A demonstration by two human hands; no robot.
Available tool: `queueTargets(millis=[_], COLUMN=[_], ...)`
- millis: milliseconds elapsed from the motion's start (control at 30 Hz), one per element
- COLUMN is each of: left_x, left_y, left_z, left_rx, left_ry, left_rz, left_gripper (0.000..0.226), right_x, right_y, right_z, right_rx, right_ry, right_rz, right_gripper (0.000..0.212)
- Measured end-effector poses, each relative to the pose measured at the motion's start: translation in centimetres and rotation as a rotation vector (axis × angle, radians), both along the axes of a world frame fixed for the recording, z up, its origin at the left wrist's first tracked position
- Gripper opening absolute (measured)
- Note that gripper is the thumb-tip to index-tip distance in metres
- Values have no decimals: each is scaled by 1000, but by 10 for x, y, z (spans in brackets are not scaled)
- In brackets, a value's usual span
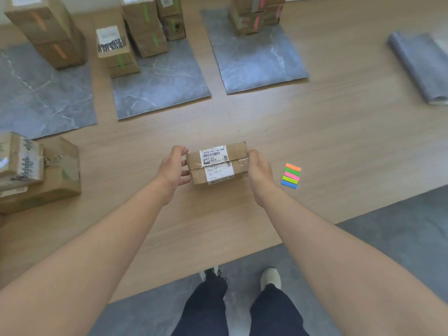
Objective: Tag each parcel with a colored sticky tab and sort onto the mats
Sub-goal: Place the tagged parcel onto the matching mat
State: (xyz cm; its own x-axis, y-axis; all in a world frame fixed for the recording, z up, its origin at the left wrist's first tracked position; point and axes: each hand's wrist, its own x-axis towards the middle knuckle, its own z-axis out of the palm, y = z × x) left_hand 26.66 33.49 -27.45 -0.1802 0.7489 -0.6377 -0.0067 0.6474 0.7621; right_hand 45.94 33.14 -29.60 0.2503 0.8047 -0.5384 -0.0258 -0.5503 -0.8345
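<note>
Legs: dark trousers (242, 311) and pale shoes (270, 278) on a grey floor (400, 238), at the near edge of a wooden table (218, 226).
Forearms: both bare, reaching forward over the table to meet at its middle.
Parcel: a small cardboard parcel (218, 163), white shipping labels and clear tape on top, sits between the two hands; no colored tab shows on it.
Right hand: the right hand (259, 168) grips the parcel's right end, fingers curled over the far edge.
Left hand: the left hand (173, 166) is cupped at the left end, thumb touching the cardboard, fingers loosely spread; whether it truly grips cannot be told.
Sticky tabs: a pad of sticky tabs (292, 175) in orange, green, pink, yellow-green and blue lies just right of the right hand.
Mats: three grey marbled mats at the far side. The left mat (36, 98) carries orange-tabbed boxes (46, 30), the middle mat (160, 88) green-tabbed boxes (143, 25), the right mat (254, 61) pink-tabbed boxes (254, 15).
Left edge: a pile of cardboard boxes (36, 173) stands on the bare table.
Far right: a rolled grey mat (419, 64).
</note>
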Motion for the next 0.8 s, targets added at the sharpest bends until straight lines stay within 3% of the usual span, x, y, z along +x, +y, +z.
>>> queueTargets(millis=[200, 333, 433, 500, 600, 800], left_x=[22, 30, 38, 52, 79, 141], left_y=[-2, -4, -5, -6, 0, 6], left_z=[-14, -15, -14, -7, 1, 2], left_rx=[4, 24, 151, 267, 349, 260], left_ry=[13, 85, 276, 298, 164, -90], left_rz=[27, 100, 134, 148, 183, 125], left_gripper=[29, 23, 20, 35, 46, 36], right_x=[18, 36, 60, 82, 118, 158], right_y=[11, 10, 7, 5, 4, 0], right_z=[-28, -40, -46, -49, -62, -90], right_rx=[-28, -25, 64, 101, 46, -77], right_ry=[14, 2, -114, -258, -534, -733], right_rz=[116, 171, 58, 25, 48, 150], right_gripper=[29, 41, 33, 21, 18, 14])
